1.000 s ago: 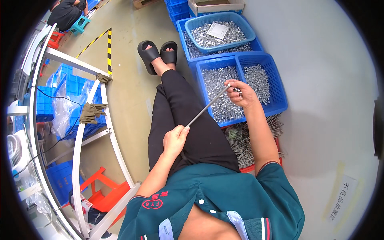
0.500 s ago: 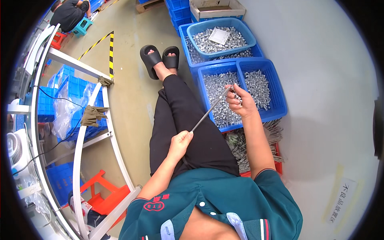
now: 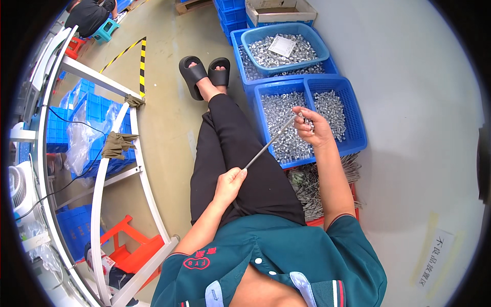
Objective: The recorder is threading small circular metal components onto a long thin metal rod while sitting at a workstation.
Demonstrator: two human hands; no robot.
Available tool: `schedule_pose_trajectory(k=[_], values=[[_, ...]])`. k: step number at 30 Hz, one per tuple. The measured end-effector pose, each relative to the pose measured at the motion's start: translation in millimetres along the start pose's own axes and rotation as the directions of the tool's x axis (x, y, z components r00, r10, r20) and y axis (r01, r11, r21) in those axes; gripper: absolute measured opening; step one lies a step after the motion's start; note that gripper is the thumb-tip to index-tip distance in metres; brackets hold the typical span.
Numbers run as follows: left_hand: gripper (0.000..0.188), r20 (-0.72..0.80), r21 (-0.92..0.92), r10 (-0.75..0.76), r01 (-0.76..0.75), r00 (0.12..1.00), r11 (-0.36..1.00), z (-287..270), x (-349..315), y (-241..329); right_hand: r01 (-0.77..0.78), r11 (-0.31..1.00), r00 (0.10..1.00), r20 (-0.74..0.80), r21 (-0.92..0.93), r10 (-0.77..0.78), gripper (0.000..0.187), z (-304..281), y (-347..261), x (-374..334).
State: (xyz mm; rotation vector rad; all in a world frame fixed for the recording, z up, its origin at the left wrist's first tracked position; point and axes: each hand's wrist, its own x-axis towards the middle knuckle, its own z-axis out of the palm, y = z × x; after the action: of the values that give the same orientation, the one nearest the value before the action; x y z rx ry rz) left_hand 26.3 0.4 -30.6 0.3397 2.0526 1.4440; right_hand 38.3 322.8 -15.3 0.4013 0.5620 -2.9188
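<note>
My left hand (image 3: pixel 229 185), above my lap, is closed around the near end of a thin grey metal rod (image 3: pixel 268 146). The rod slants up and to the right, its far end at the fingertips of my right hand (image 3: pixel 316 128). Several small silvery metal sleeves (image 3: pixel 306 122) lie in my right hand's curled fingers. Beneath that hand stands a blue divided basket (image 3: pixel 362 123), both compartments holding many such pieces. Whether a sleeve sits on the rod's tip is too small to tell.
Behind the basket is a light-blue basin (image 3: pixel 323 48) of metal pieces with a paper slip on top. Many thin rods (image 3: pixel 307 192) lie beside my right thigh. At left stand a white frame (image 3: pixel 146 169) and a red stool (image 3: pixel 134 250). Another person (image 3: pixel 87 18) sits far left.
My right hand has shifted slightly to the right, with the sleeves still in it. My left hand and the rod have barely moved.
</note>
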Motion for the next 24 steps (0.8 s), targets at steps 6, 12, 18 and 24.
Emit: schedule_pose_trajectory(k=[6,12,18,24], values=[[0.037,-0.002,0.021,-0.021,0.021,1.000,1.000,0.4,-0.7,0.8,0.011,1.000,1.000,-0.029,0.006,-0.011,0.014,-5.3,1.1,0.0],[0.037,-0.012,0.078,-0.008,0.009,1.000,0.997,-0.9,-1.0,0.3,0.018,0.989,0.998,-0.056,-0.145,-0.026,0.011,5.5,2.0,-0.9],[0.038,-0.071,0.130,0.024,-0.015,0.997,0.991,2.7,-1.6,12.2,0.124,0.873,0.961,-0.162,-0.472,-0.224,0.012,21.7,2.3,-1.4],[0.037,-0.089,0.190,0.028,-0.010,0.996,0.982,1.0,-2.2,12.2,0.079,0.819,0.949,-0.208,-0.569,-0.236,0.012,29.7,-0.3,-2.2]])
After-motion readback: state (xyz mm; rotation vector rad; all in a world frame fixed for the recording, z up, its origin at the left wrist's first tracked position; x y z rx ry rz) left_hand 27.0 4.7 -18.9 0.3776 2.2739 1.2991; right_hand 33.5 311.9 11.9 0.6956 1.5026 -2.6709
